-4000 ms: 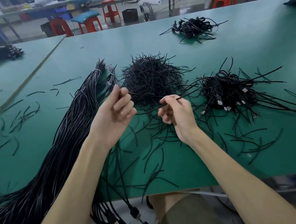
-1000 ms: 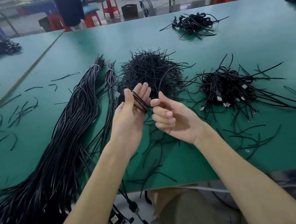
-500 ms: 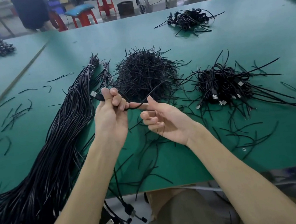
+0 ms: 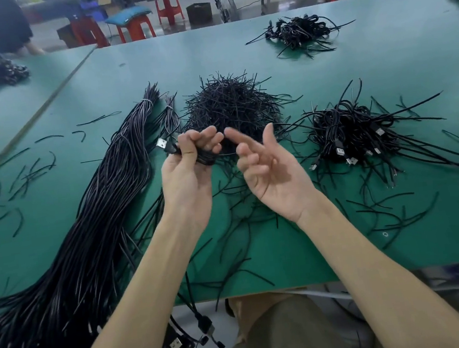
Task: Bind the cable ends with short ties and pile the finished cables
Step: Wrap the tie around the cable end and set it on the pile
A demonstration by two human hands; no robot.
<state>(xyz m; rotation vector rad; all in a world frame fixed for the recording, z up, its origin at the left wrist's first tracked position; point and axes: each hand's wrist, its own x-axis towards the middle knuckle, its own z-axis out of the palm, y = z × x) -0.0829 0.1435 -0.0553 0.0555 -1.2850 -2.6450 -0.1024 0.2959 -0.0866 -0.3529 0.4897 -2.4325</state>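
Note:
My left hand (image 4: 187, 175) grips a coiled black cable (image 4: 205, 159) above the green table (image 4: 380, 53); its silver USB plug (image 4: 162, 144) sticks out to the left. A thin strand runs from the coil toward my right hand (image 4: 271, 169), which is held palm up with fingers spread and relaxed. Behind my hands lies a mound of short black ties (image 4: 232, 105). A pile of bound cables (image 4: 360, 134) sits to the right. A long bundle of loose cables (image 4: 86, 228) runs along the left and hangs over the front edge.
Stray ties (image 4: 24, 172) litter the table on the left and in front of me (image 4: 232, 264). Another cable pile (image 4: 301, 30) lies at the far right. Red stools (image 4: 136, 25) and a person's legs stand beyond the table.
My right hand has let go of the strand it pinched and opened palm up. My left hand has closed tighter round the coil, with the USB plug now showing.

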